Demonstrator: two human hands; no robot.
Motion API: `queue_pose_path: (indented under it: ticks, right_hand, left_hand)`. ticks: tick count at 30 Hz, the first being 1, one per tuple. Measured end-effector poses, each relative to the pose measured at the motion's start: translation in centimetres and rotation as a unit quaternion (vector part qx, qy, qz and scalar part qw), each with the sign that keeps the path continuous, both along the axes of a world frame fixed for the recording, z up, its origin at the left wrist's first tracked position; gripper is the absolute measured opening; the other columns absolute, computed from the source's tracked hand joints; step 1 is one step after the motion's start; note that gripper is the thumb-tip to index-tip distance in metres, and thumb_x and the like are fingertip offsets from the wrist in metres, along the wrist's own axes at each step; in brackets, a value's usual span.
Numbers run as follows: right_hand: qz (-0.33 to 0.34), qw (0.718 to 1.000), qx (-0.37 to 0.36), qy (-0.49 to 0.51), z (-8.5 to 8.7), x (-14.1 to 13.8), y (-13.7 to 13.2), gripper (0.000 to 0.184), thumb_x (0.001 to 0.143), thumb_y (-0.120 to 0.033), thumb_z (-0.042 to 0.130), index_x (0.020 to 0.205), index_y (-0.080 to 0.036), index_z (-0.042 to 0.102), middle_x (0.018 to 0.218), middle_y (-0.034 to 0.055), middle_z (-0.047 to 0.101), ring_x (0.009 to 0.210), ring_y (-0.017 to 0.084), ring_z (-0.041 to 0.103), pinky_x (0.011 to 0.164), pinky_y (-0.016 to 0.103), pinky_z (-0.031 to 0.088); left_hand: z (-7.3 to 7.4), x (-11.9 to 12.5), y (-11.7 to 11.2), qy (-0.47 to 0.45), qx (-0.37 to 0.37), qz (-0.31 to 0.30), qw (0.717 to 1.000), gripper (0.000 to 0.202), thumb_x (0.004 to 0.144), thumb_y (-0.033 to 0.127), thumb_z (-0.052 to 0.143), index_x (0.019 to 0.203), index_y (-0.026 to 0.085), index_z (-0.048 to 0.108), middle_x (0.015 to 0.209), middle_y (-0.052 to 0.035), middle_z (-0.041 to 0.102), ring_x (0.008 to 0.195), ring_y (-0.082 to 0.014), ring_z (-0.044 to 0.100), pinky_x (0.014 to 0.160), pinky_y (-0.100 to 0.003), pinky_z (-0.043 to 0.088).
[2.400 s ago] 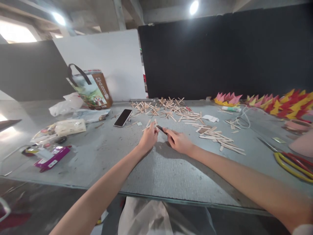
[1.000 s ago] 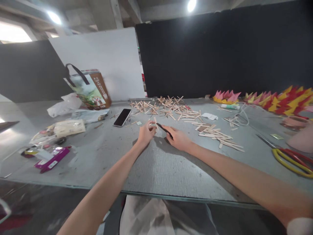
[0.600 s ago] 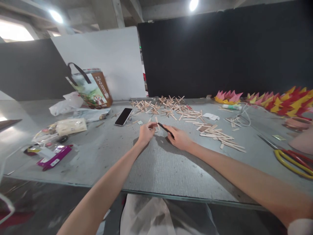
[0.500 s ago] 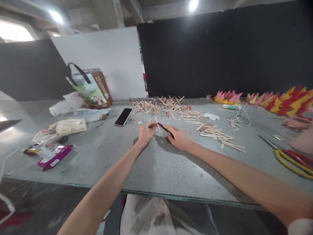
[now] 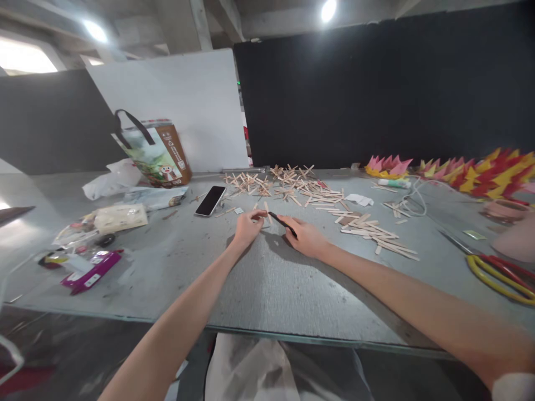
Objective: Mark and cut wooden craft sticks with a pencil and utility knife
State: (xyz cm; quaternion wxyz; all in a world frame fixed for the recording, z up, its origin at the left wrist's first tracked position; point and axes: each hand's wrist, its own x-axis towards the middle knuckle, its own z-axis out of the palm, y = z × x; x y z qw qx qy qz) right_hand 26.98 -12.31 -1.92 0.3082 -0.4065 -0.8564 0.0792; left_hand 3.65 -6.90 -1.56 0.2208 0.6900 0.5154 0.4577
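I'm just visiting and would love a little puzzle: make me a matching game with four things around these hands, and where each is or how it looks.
Things:
1. Phone
2. Dark slim tool
3. Scissors
4. Carrier bag

Places and looks:
A. Has yellow and red handles
B. Stands in front of the white panel
C. Held in the right hand
D. Lies with its dark screen facing up

Right pairs: 1-D, 2-C, 3-A, 4-B
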Motion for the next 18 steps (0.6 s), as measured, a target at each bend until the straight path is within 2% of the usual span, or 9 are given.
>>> queue_pose_path:
  ticks: [2, 4, 6, 9, 11, 13, 14, 16, 18]
  right_hand:
    - [-0.004, 1.000, 0.003, 0.000, -0.2, -0.1, -0.1, 0.054, 0.105, -0.021, 0.045, 0.159, -0.020, 0.049, 0.143, 0.0142, 0.070, 0.115, 0.027, 0.073, 0.099, 0.039, 0.056]
    - [-0.009, 1.000, 0.004, 0.009, 0.0, -0.2, -0.1, 0.053, 0.105, -0.022, 0.046, 0.158, -0.020, 0.052, 0.142, 0.0136, 0.071, 0.115, 0.027, 0.074, 0.099, 0.038, 0.056]
    - [-0.015, 1.000, -0.005, 0.017, 1.3, 0.0, 0.0, 0.050, 0.106, -0.023, 0.047, 0.154, -0.021, 0.059, 0.140, 0.0119, 0.073, 0.117, 0.026, 0.073, 0.100, 0.037, 0.056]
    - [-0.024, 0.998, -0.058, -0.010, 5.5, 0.9, 0.6, 0.040, 0.105, -0.030, 0.053, 0.138, -0.025, 0.075, 0.129, 0.0080, 0.080, 0.106, 0.026, 0.075, 0.093, 0.036, 0.056]
    - [-0.001, 0.990, -0.116, -0.077, 9.2, 1.6, 1.1, 0.037, 0.101, -0.033, 0.061, 0.131, -0.024, 0.081, 0.108, 0.0072, 0.084, 0.085, 0.023, 0.074, 0.080, 0.034, 0.054]
    - [0.048, 0.966, -0.177, -0.182, 12.5, 2.0, 1.7, 0.036, 0.096, -0.034, 0.065, 0.126, -0.027, 0.084, 0.086, 0.0044, 0.083, 0.067, 0.020, 0.067, 0.068, 0.033, 0.049]
    - [0.082, 0.952, -0.191, -0.224, 13.8, 1.9, 1.9, 0.035, 0.094, -0.031, 0.067, 0.123, -0.029, 0.085, 0.085, 0.0031, 0.083, 0.066, 0.019, 0.067, 0.068, 0.032, 0.048]
    - [0.128, 0.937, -0.183, -0.269, 15.2, 1.4, 2.1, 0.033, 0.087, -0.026, 0.071, 0.115, -0.030, 0.088, 0.093, 0.0027, 0.084, 0.075, 0.020, 0.070, 0.072, 0.030, 0.048]
    - [0.153, 0.919, -0.180, -0.315, 15.6, 0.3, 2.0, 0.028, 0.082, -0.025, 0.075, 0.107, -0.029, 0.089, 0.094, 0.0029, 0.084, 0.078, 0.019, 0.070, 0.072, 0.029, 0.048]
  left_hand:
    - [-0.1, -0.1, 0.2, -0.008, -0.002, 0.011, 1.000, 0.033, 0.081, 0.009, 0.058, 0.103, 0.018, 0.081, 0.104, -0.0064, 0.083, 0.090, -0.0193, 0.076, 0.089, -0.031, 0.060]
    - [-0.3, -0.4, 0.5, -0.028, -0.005, 0.039, 0.999, 0.047, 0.081, 0.007, 0.055, 0.121, 0.018, 0.076, 0.110, -0.0070, 0.082, 0.081, -0.0163, 0.074, 0.080, -0.028, 0.059]
    - [-0.4, -0.9, 0.8, -0.060, -0.007, 0.082, 0.995, 0.061, 0.080, 0.005, 0.053, 0.138, 0.019, 0.066, 0.115, -0.0075, 0.079, 0.073, -0.0136, 0.072, 0.073, -0.026, 0.057]
    - [-0.5, -1.9, 1.3, -0.093, -0.004, 0.148, 0.985, 0.068, 0.078, 0.003, 0.055, 0.144, 0.019, 0.056, 0.115, -0.0069, 0.078, 0.071, -0.0127, 0.071, 0.075, -0.025, 0.056]
    - [-0.5, -2.4, 1.6, -0.096, -0.005, 0.172, 0.980, 0.066, 0.078, 0.004, 0.056, 0.142, 0.019, 0.055, 0.113, -0.0065, 0.077, 0.073, -0.0135, 0.071, 0.076, -0.025, 0.056]
    - [-0.5, -2.8, 1.7, -0.090, -0.006, 0.183, 0.979, 0.062, 0.078, 0.004, 0.056, 0.139, 0.019, 0.056, 0.111, -0.0066, 0.077, 0.075, -0.0147, 0.071, 0.077, -0.026, 0.056]
    - [-0.5, -2.8, 1.8, -0.084, -0.006, 0.184, 0.979, 0.060, 0.078, 0.004, 0.055, 0.137, 0.019, 0.057, 0.110, -0.0067, 0.077, 0.076, -0.0154, 0.072, 0.077, -0.027, 0.056]
    - [-0.4, -2.8, 1.7, -0.071, -0.002, 0.182, 0.981, 0.057, 0.078, 0.003, 0.054, 0.132, 0.019, 0.061, 0.108, -0.0073, 0.077, 0.080, -0.0171, 0.072, 0.080, -0.028, 0.057]
    - [-0.2, -2.6, 1.5, -0.062, 0.001, 0.178, 0.982, 0.054, 0.077, 0.001, 0.054, 0.127, 0.019, 0.064, 0.106, -0.0076, 0.077, 0.085, -0.0183, 0.073, 0.083, -0.029, 0.056]
